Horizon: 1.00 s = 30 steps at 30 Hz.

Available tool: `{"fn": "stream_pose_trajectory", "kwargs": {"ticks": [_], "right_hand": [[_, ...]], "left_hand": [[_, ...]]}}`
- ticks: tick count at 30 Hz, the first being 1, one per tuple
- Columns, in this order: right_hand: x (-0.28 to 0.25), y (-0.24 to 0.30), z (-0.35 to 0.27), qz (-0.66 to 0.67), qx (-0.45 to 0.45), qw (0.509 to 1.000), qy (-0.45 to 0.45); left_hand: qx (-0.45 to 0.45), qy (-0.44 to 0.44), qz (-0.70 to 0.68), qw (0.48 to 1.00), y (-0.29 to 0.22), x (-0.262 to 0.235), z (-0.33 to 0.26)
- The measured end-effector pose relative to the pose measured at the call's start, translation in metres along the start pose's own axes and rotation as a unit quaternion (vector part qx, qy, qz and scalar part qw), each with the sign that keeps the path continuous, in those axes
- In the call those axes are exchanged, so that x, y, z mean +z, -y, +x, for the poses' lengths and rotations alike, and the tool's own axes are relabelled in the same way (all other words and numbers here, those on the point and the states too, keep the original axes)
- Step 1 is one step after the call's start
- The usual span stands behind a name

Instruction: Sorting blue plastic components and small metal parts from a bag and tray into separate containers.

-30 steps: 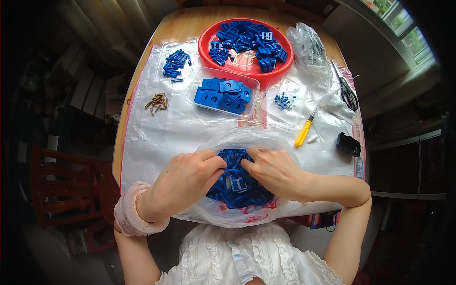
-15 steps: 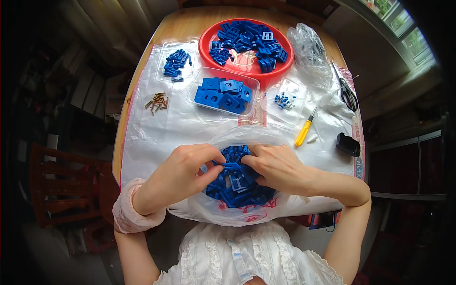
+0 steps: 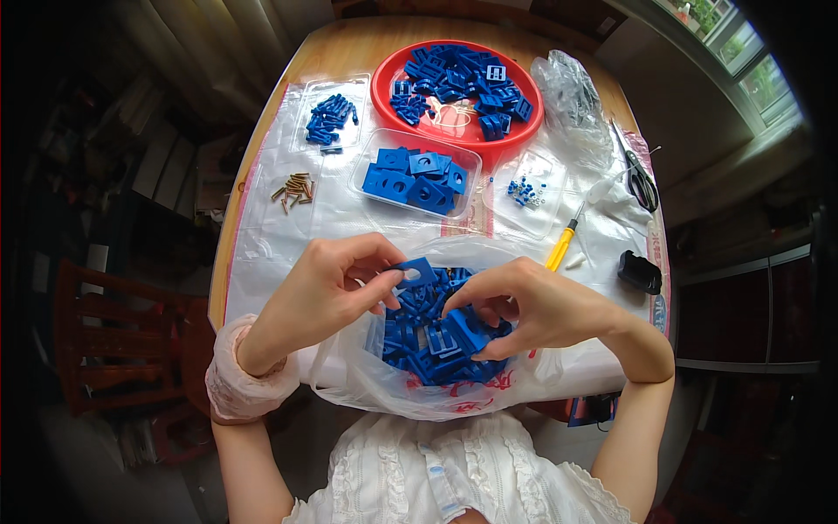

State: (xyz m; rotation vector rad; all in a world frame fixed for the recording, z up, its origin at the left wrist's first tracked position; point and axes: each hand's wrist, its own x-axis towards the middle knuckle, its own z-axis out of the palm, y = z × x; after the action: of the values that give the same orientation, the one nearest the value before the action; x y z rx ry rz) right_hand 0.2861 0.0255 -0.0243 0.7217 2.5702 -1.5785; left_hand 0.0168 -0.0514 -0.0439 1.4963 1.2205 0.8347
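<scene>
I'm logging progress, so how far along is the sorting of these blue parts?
Done: the red bowl and clear trays already hold sorted blue parts. In hand: the left hand pinches a flat blue plate with a hole; the right hand holds a blue frame piece. Left: the plastic bag still holds a heap.

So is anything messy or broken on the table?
Nothing looks broken. The brass screws lie loose in a small heap on the plastic sheet, unlike the blue parts, which sit in trays, the red bowl or the bag.
</scene>
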Motion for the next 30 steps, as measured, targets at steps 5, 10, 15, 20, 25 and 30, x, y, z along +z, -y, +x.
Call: {"fn": "stream_pose_trajectory", "kwargs": {"ticks": [5, 10, 15, 20, 25, 30], "right_hand": [[-0.031, 0.009, 0.005, 0.066, -0.021, 0.984, -0.164], [-0.058, -0.042, 0.069, -0.116, 0.008, 0.963, -0.244], [-0.057, -0.070, 0.101, -0.144, 0.006, 0.956, -0.255], [-0.066, -0.068, 0.082, -0.106, -0.002, 0.954, -0.280], [-0.059, -0.013, 0.026, -0.079, -0.050, 0.946, -0.310], [-0.013, 0.032, -0.007, -0.143, -0.147, 0.963, -0.176]], "left_hand": [[0.051, -0.120, 0.070, 0.989, 0.000, -0.030, 0.036], [0.037, -0.046, 0.143, 0.988, 0.028, -0.026, 0.116], [0.077, -0.127, 0.275, 0.950, 0.049, -0.018, 0.135], [0.074, -0.145, 0.325, 0.932, 0.034, -0.034, 0.112], [0.126, -0.156, 0.312, 0.929, -0.024, -0.029, 0.047], [0.124, -0.040, 0.315, 0.940, -0.032, 0.008, -0.007]]}}
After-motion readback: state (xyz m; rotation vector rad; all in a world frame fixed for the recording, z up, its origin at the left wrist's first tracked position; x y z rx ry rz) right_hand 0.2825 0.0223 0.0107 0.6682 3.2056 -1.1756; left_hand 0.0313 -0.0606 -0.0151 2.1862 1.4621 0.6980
